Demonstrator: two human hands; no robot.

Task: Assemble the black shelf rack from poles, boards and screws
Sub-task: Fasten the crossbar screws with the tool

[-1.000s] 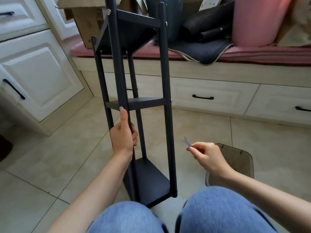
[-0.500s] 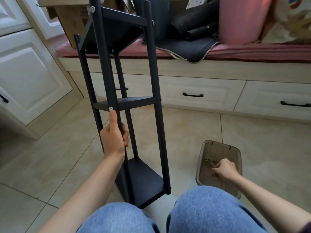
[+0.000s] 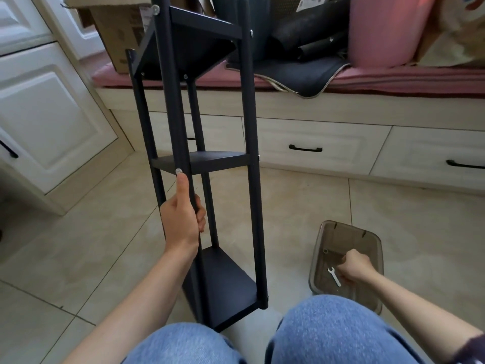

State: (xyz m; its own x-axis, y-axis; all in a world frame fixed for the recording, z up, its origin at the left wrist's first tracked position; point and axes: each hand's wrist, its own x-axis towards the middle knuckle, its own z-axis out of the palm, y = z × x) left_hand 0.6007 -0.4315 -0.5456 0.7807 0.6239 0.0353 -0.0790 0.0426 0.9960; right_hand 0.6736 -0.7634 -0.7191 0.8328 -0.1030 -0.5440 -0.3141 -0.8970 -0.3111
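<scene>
The black shelf rack (image 3: 249, 106) stands upright on the floor between my knees, with three boards fixed between its poles. My left hand (image 3: 182, 219) grips the near left pole. Its thumb lies straight up the pole, just under a silver screw head (image 3: 178, 170) at the middle board. My right hand (image 3: 354, 266) is down inside a brown translucent bin (image 3: 349, 229) with its fingers curled. A small silver wrench (image 3: 334, 276) lies in the bin against that hand's left side. Whether the fingers hold the wrench or anything else is hidden.
A white drawer bench (image 3: 315, 143) with a pink cushion runs behind the rack, loaded with a cardboard box (image 3: 118, 30), dark rolled mats and a pink roll (image 3: 385, 27). White cabinet doors (image 3: 47, 109) stand at the left. My knees in jeans fill the bottom edge.
My right hand carried the wrench from mid-air beside the rack down into the bin, and the wrench now lies beside it. My left hand has kept its grip on the pole.
</scene>
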